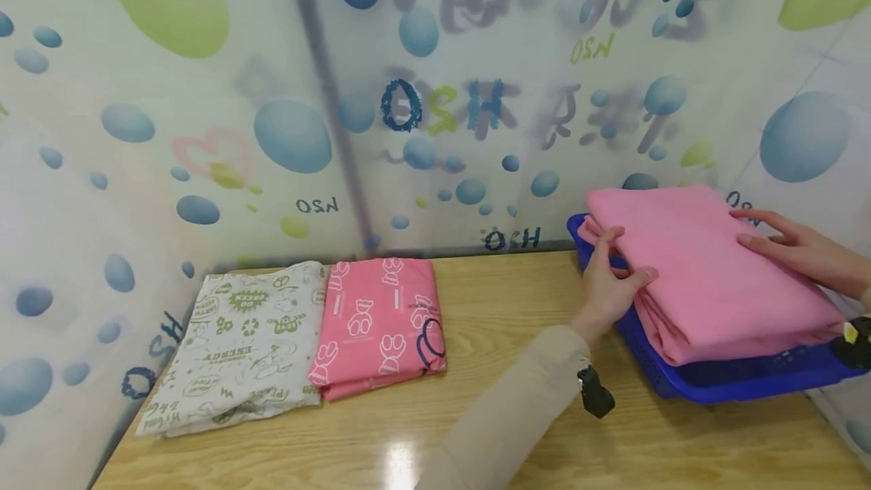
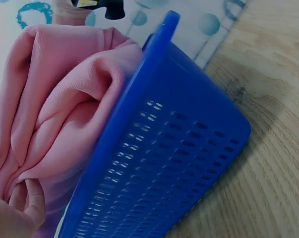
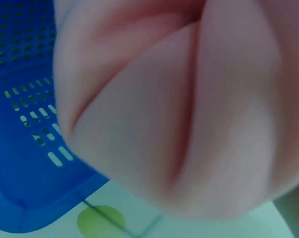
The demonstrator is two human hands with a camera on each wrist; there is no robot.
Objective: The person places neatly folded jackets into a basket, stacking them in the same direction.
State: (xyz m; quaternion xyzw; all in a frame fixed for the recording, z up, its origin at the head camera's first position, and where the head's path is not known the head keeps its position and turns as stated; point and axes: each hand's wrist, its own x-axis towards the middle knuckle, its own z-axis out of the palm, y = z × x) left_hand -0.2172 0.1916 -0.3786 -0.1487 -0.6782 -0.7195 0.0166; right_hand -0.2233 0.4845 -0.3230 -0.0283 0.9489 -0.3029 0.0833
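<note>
- Only in the head view is the whole scene shown: a wooden table [image 1: 490, 369], a blue basket [image 1: 721, 380] at its right end, and two folded cloths at its left end, a white printed cloth [image 1: 238, 346] touching a pink printed cloth [image 1: 381, 324].
- In the basket a folded pink fabric [image 1: 708, 271] is held, piled above the rim.
- The left hand [image 1: 612, 282] is seen at the fabric's left edge, its grip closed on the folds with the thumb on top; in the left wrist view the fingertips [image 2: 32, 203] are shown pinching the bunched fabric [image 2: 55, 124] beside the basket's perforated wall [image 2: 154, 163].
- The right hand [image 1: 799, 248] is laid flat on the fabric's right side, fingers straight, nothing grasped.
- The right wrist view is largely filled by blurred pink; only a corner of the basket [image 3: 25, 124] can be made out.
- The right forearm is cut off by the frame edge.
</note>
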